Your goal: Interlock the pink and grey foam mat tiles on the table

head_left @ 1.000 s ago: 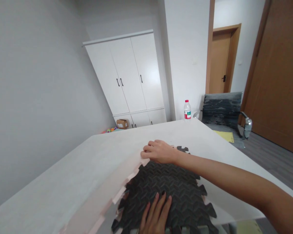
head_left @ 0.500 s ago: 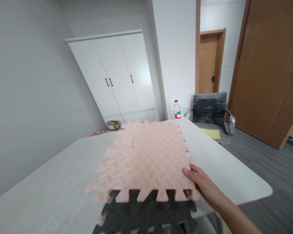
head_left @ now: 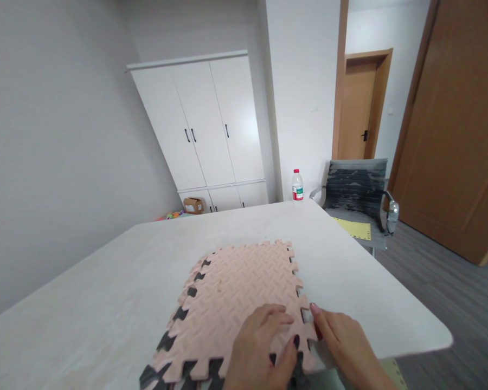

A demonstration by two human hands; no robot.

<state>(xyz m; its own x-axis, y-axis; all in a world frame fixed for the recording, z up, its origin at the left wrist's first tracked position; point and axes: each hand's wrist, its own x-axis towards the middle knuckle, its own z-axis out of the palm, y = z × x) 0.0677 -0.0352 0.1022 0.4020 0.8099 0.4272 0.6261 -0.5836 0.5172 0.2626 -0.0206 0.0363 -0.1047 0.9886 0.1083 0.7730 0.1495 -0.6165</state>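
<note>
A pink interlocking foam mat tile [head_left: 244,287] with a raised woven pattern lies flat on the white table near its front edge. Black foam [head_left: 166,342] shows through the notches along its left and front sides, so at least one dark tile is under it. My left hand [head_left: 260,346] rests on the tile's front right part, fingers apart and slightly bent, thumb toward the front edge. At the right edge, my right hand [head_left: 345,344] holds the tile's toothed side near the front corner, thumb at the rim; its other fingers are partly hidden.
The white table [head_left: 117,287] extends to the left and back. A red-capped bottle [head_left: 297,187] stands at its far right corner. Beyond are a chair [head_left: 355,189] with a yellow sheet [head_left: 355,228], a cardboard box [head_left: 193,206] and a white cabinet [head_left: 203,124].
The pink tile has come down from above the black foam and now lies flat on it. My left hand has come into view on top of it. My right hand stays at its right edge.
</note>
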